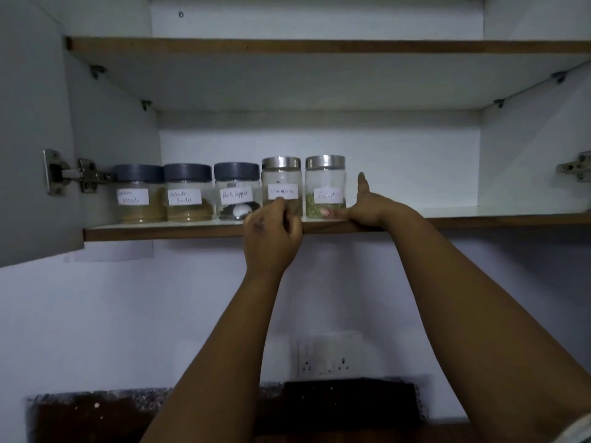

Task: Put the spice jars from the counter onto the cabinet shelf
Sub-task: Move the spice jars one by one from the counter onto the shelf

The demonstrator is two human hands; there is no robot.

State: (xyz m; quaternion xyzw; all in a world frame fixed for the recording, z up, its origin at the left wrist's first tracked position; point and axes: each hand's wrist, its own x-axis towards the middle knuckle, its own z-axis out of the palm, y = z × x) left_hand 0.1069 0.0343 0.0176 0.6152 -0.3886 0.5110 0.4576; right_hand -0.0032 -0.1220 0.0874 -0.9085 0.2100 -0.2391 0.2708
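Observation:
Several labelled spice jars stand in a row on the lower cabinet shelf (479, 220). Three at the left have dark grey lids: a masala jar (139, 195), a coriander powder jar (188, 193) and a black pepper jar (237, 191). To their right stand a steel-lidded cinnamon jar (281, 180) and a steel-lidded fennel jar (325, 187). My left hand (271, 233) is curled at the shelf edge, its fingers against the base of the cinnamon jar. My right hand (367, 204) is spread at the right side of the fennel jar, thumb against its base, fingers pointing up.
The upper shelf (319, 46) spans the cabinet above. The open cabinet door (32, 139) with its hinge stands at the left; another hinge (575, 167) is at the right wall. A wall socket (329, 356) and the dark counter (96, 417) lie below.

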